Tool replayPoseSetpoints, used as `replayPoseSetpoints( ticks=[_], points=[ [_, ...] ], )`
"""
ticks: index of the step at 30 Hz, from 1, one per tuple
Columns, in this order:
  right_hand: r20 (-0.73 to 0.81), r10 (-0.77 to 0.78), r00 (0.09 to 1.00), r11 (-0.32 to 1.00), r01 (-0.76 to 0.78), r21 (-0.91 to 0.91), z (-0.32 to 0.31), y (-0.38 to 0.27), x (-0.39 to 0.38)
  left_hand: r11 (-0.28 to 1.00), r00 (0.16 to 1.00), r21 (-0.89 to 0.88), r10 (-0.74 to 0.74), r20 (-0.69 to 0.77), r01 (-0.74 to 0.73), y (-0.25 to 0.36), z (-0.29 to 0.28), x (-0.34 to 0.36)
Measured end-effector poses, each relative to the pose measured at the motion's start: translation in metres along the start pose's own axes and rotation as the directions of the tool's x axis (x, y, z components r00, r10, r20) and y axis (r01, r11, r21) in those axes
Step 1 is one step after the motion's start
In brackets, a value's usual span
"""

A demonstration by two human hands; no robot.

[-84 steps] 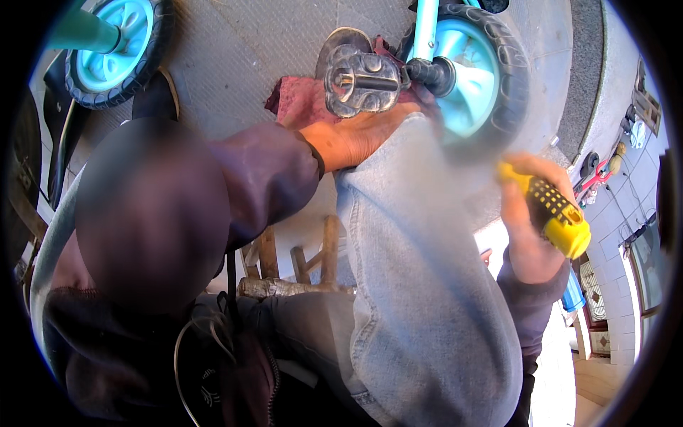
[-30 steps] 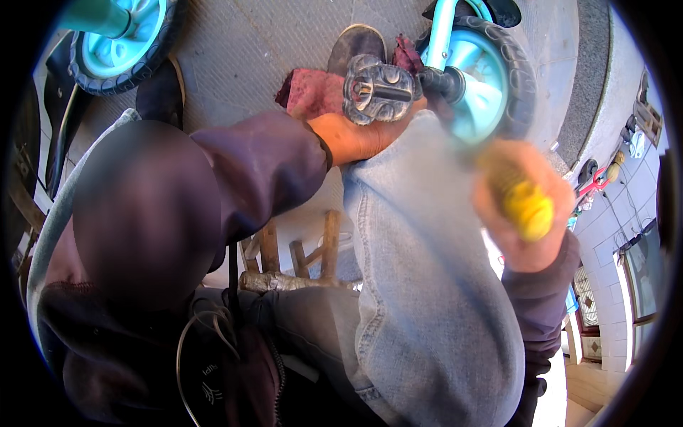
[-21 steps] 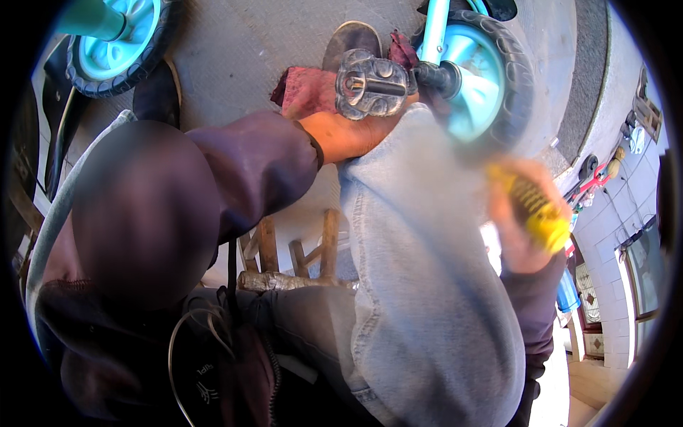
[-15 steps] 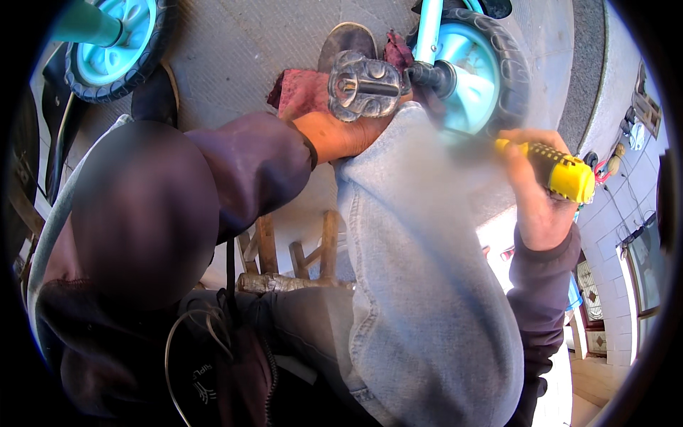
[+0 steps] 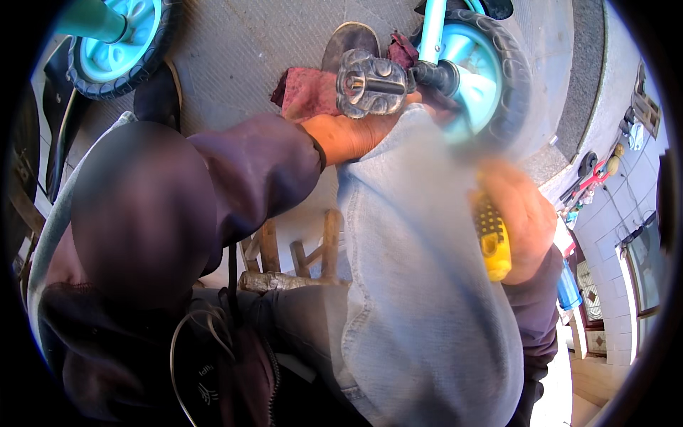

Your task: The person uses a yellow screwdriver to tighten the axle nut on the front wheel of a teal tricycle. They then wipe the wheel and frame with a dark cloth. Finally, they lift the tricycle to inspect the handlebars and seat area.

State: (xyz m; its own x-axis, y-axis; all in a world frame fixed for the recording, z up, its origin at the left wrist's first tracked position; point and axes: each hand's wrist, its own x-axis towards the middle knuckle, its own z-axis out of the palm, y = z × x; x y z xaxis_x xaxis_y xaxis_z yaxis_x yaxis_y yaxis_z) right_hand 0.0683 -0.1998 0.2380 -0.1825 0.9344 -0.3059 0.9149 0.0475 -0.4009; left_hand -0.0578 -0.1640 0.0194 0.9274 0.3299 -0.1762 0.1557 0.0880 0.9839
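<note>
Seemingly unfinished: clasping yellow-and-black tool handle (image 5: 494, 245) in right hand (image 5: 519, 213); over left hand (image 5: 366, 132), pedal (image 5: 370, 99); just beyond, mounted turquoise wheel (image 5: 485, 92); cannot tell left grip or steps remaining.

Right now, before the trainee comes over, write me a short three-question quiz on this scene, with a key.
1. Which hand has its fingers around the yellow-and-black handle?
2. True or false: both wheels in view have turquoise hubs.
3. What colour is the cloth showing beside the pedal?
a) green
b) dark red
c) white

Key:
1. The right hand.
2. True.
3. b.
</note>
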Motion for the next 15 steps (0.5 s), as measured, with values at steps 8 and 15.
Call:
replayPoseSetpoints(
  ticks=[8, 15],
  points=[
    [0.067, 0.078, 0.995, 0.997, -0.078, -0.011, -0.002, -0.01, 0.01, 1.0, 1.0, 0.006, 0.008, 0.005, -0.008, 0.006, -0.003, -0.001],
    [0.016, 0.145, 0.989, 0.988, -0.146, 0.045, 0.003, -0.02, 0.006, 0.999, 1.0, 0.016, 0.028, 0.013, -0.028, 0.006, -0.002, -0.004]
  ],
)
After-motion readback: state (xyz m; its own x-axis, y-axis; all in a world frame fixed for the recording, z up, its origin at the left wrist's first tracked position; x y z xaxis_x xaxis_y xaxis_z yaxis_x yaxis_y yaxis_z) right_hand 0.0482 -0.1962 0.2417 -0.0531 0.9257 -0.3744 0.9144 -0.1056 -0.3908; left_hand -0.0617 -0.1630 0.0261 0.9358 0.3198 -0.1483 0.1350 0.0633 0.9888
